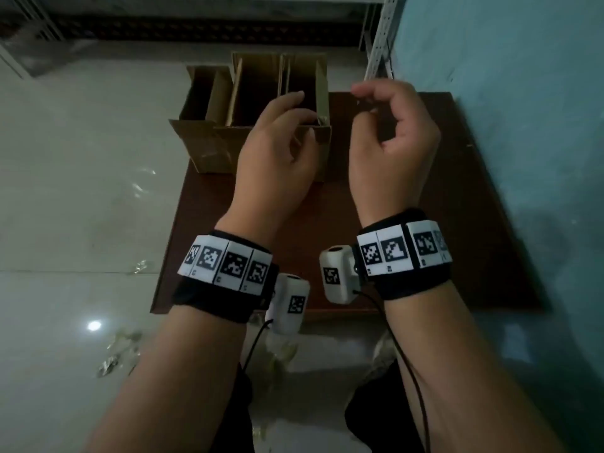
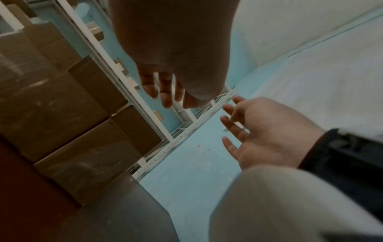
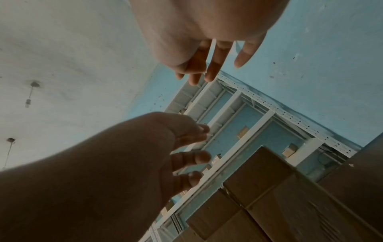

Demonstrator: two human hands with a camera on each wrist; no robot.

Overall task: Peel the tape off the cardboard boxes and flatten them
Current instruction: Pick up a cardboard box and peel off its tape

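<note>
1. Cardboard boxes (image 1: 255, 103) stand open-topped in a close group at the far left corner of a dark brown tabletop (image 1: 425, 204). The leftmost box overhangs the tabletop edge.
2. The left hand (image 1: 277, 152) hovers just in front of the nearest box, fingers (image 1: 287, 103) loosely extended and spread. It holds nothing.
3. The right hand (image 1: 392, 138) is raised beside the boxes, apart from them, with fingers loosely curled and thumb near the fingertips. Whether a thin strip of clear tape is between them cannot be told; the wrist views show relaxed, empty-looking fingers.
4. The step in hand looks like reaching for the next taped seam. A small crumpled bit, probably tape (image 1: 322, 120), sits at the near right top corner of the closest box.
5. To do it well, steady the box with one hand, pinch that loose end, and pull low along the seam so the cardboard does not tear.
6. The box interiors are dark; only upright flaps or dividers show inside, and no contents can be made out.
7. Shiny scraps (image 1: 117, 354), likely peeled tape, lie on the pale floor (image 1: 81, 191).
</note>
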